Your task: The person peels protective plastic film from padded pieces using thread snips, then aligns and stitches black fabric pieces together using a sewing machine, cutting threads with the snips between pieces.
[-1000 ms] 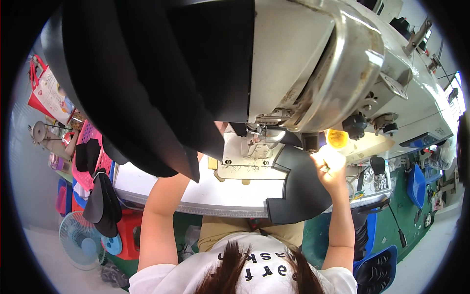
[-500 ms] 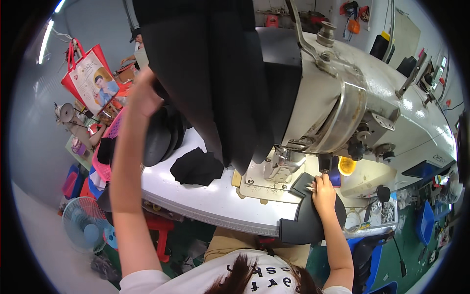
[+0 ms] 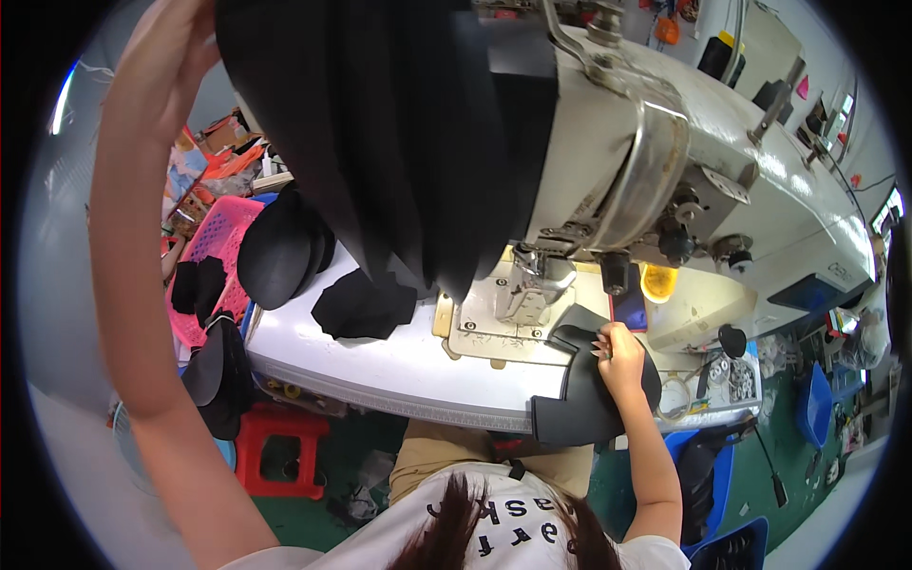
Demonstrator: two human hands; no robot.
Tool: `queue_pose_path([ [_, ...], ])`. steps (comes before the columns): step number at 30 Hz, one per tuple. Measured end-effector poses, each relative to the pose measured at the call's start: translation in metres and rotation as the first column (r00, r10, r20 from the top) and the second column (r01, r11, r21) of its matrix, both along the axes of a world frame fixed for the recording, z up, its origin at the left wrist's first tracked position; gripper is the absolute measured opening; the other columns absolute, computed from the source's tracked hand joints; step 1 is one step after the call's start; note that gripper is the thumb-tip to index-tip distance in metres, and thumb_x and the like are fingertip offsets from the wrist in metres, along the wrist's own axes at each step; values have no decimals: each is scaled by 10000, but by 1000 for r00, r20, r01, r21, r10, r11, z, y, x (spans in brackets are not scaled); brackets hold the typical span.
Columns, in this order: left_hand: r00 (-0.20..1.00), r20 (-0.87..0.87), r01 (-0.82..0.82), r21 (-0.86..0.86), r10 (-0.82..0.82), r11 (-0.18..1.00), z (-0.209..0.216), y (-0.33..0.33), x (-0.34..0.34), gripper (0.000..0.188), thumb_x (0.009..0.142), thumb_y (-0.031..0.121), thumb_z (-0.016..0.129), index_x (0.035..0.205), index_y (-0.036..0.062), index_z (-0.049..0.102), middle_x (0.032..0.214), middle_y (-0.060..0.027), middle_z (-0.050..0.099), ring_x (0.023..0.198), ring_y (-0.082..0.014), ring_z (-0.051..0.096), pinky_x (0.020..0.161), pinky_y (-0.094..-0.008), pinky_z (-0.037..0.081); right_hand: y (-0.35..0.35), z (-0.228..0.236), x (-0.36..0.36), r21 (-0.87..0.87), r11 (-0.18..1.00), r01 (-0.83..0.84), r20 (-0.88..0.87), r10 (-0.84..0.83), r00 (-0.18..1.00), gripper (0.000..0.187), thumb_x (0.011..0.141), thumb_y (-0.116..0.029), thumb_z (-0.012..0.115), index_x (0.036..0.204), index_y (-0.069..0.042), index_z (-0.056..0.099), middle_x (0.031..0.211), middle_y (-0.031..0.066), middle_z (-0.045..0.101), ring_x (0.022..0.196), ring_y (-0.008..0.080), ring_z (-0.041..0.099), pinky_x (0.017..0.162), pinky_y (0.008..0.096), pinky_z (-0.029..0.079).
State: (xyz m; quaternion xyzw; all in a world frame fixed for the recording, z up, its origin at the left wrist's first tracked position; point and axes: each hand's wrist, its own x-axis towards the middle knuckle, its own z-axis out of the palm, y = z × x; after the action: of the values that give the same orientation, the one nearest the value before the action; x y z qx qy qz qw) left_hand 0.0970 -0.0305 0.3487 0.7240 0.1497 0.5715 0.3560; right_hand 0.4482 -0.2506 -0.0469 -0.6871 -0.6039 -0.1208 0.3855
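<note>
Raised at the upper left, my left hand (image 3: 176, 52) is beside the left edge of long black fabric pieces (image 3: 361, 123) hanging in front of the sewing machine (image 3: 655, 161). Its fingertips are partly hidden and cut off by the frame, so its grip cannot be made out. My right hand (image 3: 619, 359) is closed on a flat, curved black panel (image 3: 594, 404) right of the needle area. The panel overhangs the table's front edge. Pale pointed tips show at those fingers, too small to name. A crumpled black piece (image 3: 363, 306) lies left of the presser foot (image 3: 532, 285).
Rounded black pieces (image 3: 275, 249) are stacked at the table's left end, by a pink basket (image 3: 214, 237). A red stool (image 3: 278, 451) stands below. Right of the needle are a yellow dish (image 3: 658, 282) and a tray of small parts (image 3: 731, 380). Blue bins stand at the right.
My left hand has moved up and left along the hanging black fabric. My right hand stays on the panel. The whole view has shifted slightly.
</note>
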Motion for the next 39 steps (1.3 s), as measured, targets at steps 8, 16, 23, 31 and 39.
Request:
queue_pose_path([
  [8,712,-655,-247,106,254,963,-251,81,-41,216,826,185,707,891,-13,650,737,-85,555,694,-184,554,682,-335,463,-31,35,2,235,966,-110,72,96,993,244,709,105,675,916,-10,618,814,137,651,720,315,652,642,357,520],
  [16,391,-903,-346,35,178,938,-362,106,-83,489,722,318,818,1073,1,689,1051,-182,628,1008,-340,593,876,-396,484,-22,109,-7,137,986,-97,-42,104,994,190,761,107,676,911,0,630,764,132,629,656,271,628,608,317,494],
  [23,388,-895,-319,94,220,943,-384,130,-88,606,654,280,863,1111,-35,621,1071,-199,606,991,-351,595,846,-412,485,34,101,-27,69,960,-270,-169,278,945,237,758,129,637,958,5,607,749,93,617,660,225,619,593,298,491],
  [31,702,-694,-344,-132,161,930,-307,78,-57,384,759,65,752,1115,-16,636,997,-131,679,896,-207,629,800,-314,498,53,111,-19,-45,943,-331,-237,311,920,136,778,39,708,901,1,665,778,85,645,689,188,611,630,315,492],
  [39,661,-613,77,-519,-433,851,-264,-4,71,308,850,182,732,1040,-56,689,1012,-90,685,876,-148,615,768,-269,490,66,106,-19,-160,957,-243,-367,170,914,146,851,-87,691,993,-74,723,865,71,721,788,202,669,720,314,518],
])
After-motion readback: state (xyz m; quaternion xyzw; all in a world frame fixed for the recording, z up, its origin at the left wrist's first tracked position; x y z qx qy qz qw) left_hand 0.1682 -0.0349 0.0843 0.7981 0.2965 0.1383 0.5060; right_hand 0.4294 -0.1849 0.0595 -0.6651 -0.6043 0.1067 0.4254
